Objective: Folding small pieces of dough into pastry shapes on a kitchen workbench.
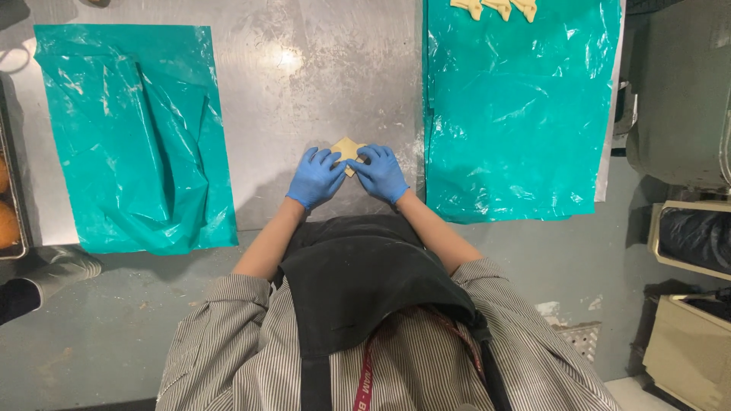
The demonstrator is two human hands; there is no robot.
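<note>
While both blue-gloved hands meet at the middle of the steel table [304, 84], a small pale yellow dough piece [346, 147] lies flat beneath their fingertips, only its pointed upper part showing. The left hand [314, 178] rests with fingers spread and pressed onto the dough's left edge; the right hand [379, 173] mirrors it, fingers bent over the right edge. Neither hand is closed around the piece; both lie mostly open upon it, and how much dough sits under the gloves cannot be told.

Left of the hands a crumpled teal plastic sheet [137, 137] covers the table, folded over itself so whatever is beneath is hidden. Right of them a flatter teal sheet [518, 114] reaches the top edge of the view, where three shaped dough pieces [499, 7] are cut off by the frame. At the far left a tray [6, 198] holding round brownish items is mostly out of view. A dark apron [358, 281] and striped shirt [228, 342] fill the lower part, hiding the table's near edge.
</note>
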